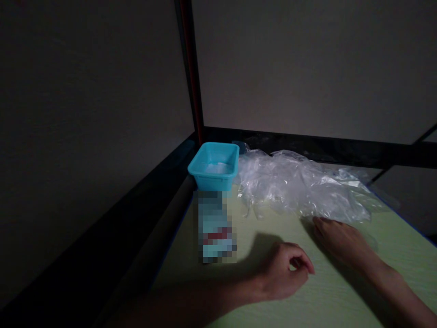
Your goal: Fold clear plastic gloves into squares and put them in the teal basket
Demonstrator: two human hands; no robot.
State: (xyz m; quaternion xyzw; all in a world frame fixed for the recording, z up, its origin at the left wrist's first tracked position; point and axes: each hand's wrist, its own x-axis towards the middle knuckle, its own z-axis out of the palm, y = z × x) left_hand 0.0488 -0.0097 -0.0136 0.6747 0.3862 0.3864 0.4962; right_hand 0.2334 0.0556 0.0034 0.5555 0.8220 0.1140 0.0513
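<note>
My left hand [285, 272] is held over the near part of the table, its fingers curled round towards the thumb in a loop. I see nothing in that loop. To its right, my right hand [341, 240] is low at the front edge of a heap of clear plastic bags [290, 180]. Its fingers are bent down and together, with the tips mostly hidden; whether they grip any plastic I cannot make out. The bags lie crumpled and overlapping across the back of the table.
A turquoise plastic basin [215, 183] stands at the table's back left corner, with something whitish inside. In front of it lies a blurred-out, flat-looking item [215, 228]. The pale green table [246, 314] meets walls at the left and back. The light is dim.
</note>
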